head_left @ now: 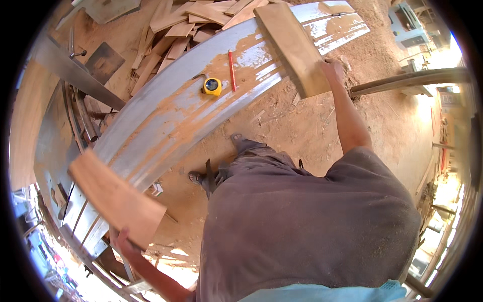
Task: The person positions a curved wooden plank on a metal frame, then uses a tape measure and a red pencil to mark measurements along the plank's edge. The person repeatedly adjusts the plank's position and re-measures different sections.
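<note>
Left plank (118, 199) and right plank (292, 48), one per hand, at a metal-topped bench (133, 126).
The right hand (332, 70) grips the edge of its plank, which crosses the bench's right end. The left hand (123, 239) clasps its plank's near end by the left end. Both look stiff, fairly heavy, best held by the edges. A yellow tape measure (212, 86) lies mid-bench.

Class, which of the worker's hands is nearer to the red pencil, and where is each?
Right. The right hand, holding a long board, is to the right of the red pencil; the left hand, holding a short board, is farther off, below and left of it.
</note>
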Tool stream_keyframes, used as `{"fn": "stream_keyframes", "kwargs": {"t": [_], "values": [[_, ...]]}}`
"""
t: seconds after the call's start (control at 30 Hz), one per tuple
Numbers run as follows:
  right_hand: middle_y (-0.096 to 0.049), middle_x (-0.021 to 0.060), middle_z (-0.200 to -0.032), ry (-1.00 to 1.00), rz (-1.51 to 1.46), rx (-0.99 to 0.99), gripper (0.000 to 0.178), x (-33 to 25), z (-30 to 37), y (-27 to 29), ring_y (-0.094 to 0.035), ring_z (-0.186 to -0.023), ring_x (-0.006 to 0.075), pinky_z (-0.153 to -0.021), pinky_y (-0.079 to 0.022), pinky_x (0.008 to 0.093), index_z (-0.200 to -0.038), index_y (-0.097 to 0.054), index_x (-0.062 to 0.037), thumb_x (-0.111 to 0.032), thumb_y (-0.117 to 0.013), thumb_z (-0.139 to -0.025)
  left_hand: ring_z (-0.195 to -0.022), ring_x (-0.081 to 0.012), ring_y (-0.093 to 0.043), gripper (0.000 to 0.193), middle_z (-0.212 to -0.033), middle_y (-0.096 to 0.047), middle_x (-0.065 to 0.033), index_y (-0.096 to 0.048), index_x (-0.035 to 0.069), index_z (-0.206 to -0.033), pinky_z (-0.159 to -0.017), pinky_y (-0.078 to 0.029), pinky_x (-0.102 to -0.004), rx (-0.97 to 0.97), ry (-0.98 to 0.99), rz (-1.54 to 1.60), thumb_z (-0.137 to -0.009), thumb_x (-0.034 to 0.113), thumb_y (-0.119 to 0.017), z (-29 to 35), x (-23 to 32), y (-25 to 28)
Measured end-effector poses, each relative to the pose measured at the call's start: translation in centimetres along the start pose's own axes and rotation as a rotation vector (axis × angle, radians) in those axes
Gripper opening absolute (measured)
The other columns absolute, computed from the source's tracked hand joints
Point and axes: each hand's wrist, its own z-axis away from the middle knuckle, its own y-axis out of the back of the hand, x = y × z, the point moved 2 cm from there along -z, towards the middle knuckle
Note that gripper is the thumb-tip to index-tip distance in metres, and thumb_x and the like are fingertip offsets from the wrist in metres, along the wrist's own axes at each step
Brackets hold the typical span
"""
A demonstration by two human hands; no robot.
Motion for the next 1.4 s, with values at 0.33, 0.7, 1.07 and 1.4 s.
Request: {"fn": "stream_keyframes", "kwargs": {"t": [0.33,0.7,1.07,1.4], "values": [[-0.066,0.0174,-0.12,0.13,-0.758,-0.89,0.054,-7.4,3.9,0.3,-0.065,-0.101,0.0228,-0.092,-0.052,0.0362,-0.143,-0.05,-0.0022,-0.038,-0.052,-0.102,-0.103,-0.0286,-0.066,0.068,-0.116,-0.064,-0.0194,-0.049,-0.012,-0.131,-0.091,-0.054,-0.0363,-0.594,-0.037,0.465,-0.07,0.01,-0.069,-0.4,5.1,-49.6],[-0.072,0.0174,-0.103,0.893,-0.134,-0.136,0.043,1.4,-17.5,-1.1,-0.067,-0.095,0.0289,-0.084,-0.054,0.0392,-0.122,-0.065,0.0057,-0.019,-0.066,-0.087,-0.097,-0.0365,-0.069,0.054,-0.101,-0.07,-0.024,-0.057,0.003,-0.133,-0.082,-0.054,-0.048,-0.701,-0.251,-0.167,-0.082,0.018,-0.067,7.4,-4.7,-47.9],[-0.064,0.0172,-0.061,1.08,0.479,-0.456,0.038,-21.8,2.3,-29.7,-0.061,-0.046,0.0311,-0.047,-0.049,0.0427,-0.081,-0.067,0.0063,-0.031,-0.059,-0.084,-0.126,-0.035,-0.056,0.048,-0.134,-0.061,-0.0189,-0.058,0.003,-0.134,-0.106,-0.045,-0.041,0.372,-0.235,-0.002,-0.087,0.008,-0.068,33.9,-7.7,-24.9],[-0.074,0.0168,-0.104,1.348,0.007,-0.479,0.045,-18.8,25.7,-20.9,-0.071,-0.098,0.0262,-0.086,-0.054,0.036,-0.121,-0.067,0.0012,-0.022,-0.066,-0.083,-0.101,-0.0284,-0.069,0.062,-0.121,-0.066,-0.0244,-0.037,-0.013,-0.144,-0.09,-0.055,-0.0368,1.357,0.245,0.7,-0.092,0.008,-0.065,63.3,-32.2,-24.4]]}}
